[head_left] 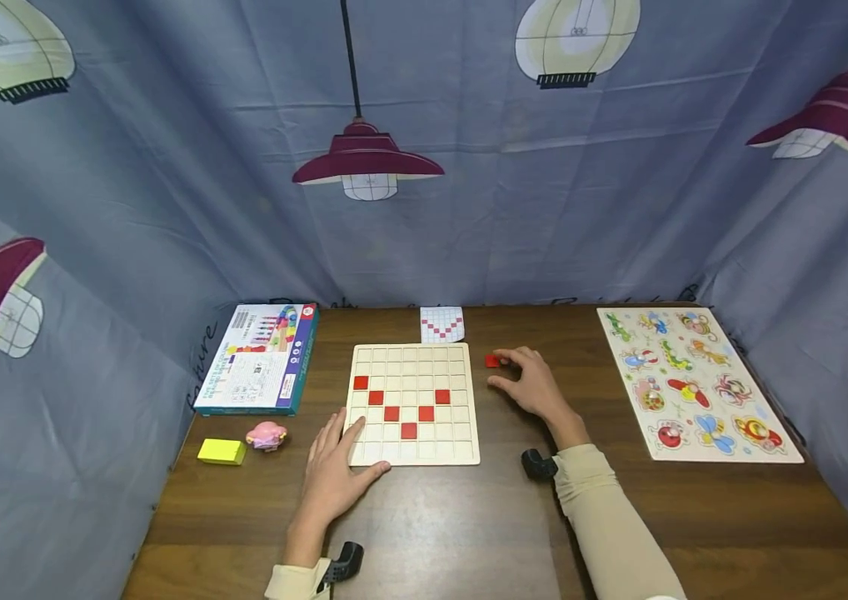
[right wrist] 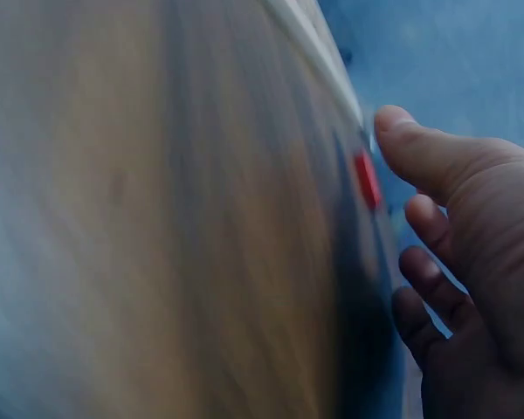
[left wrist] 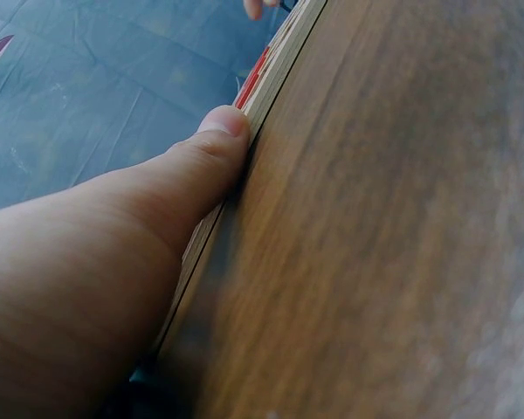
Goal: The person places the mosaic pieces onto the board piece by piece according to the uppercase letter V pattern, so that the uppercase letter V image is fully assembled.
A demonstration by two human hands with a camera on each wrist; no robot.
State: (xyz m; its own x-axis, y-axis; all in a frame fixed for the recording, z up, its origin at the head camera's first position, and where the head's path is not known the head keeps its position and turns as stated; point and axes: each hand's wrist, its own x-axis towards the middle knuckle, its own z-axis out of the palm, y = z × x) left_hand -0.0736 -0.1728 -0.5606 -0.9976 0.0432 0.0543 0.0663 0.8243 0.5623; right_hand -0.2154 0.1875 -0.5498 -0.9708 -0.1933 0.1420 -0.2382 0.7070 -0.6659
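A cream grid board (head_left: 386, 454) lies flat in the middle of the table in the head view. Several red square tiles (head_left: 409, 431) sit in its cells, forming a lopsided V. My left hand (head_left: 334, 471) rests at the board's lower left corner, fingers stretched along the left side. In the left wrist view the thumb (left wrist: 223, 127) presses against the board's near edge. Right of the board, my right hand (head_left: 532, 383) hovers around a loose red tile (head_left: 492, 361), its thumb and fingers spread apart. The right wrist view shows that red tile (right wrist: 367, 181) beside the thumb, not pinched.
A small card (head_left: 442, 324) printed with a red V pattern lies just behind the board. At left are a boxed game (head_left: 255, 358), a yellow block (head_left: 221, 452) and a pink toy figure (head_left: 266, 435). An animal puzzle board (head_left: 701, 392) lies at right.
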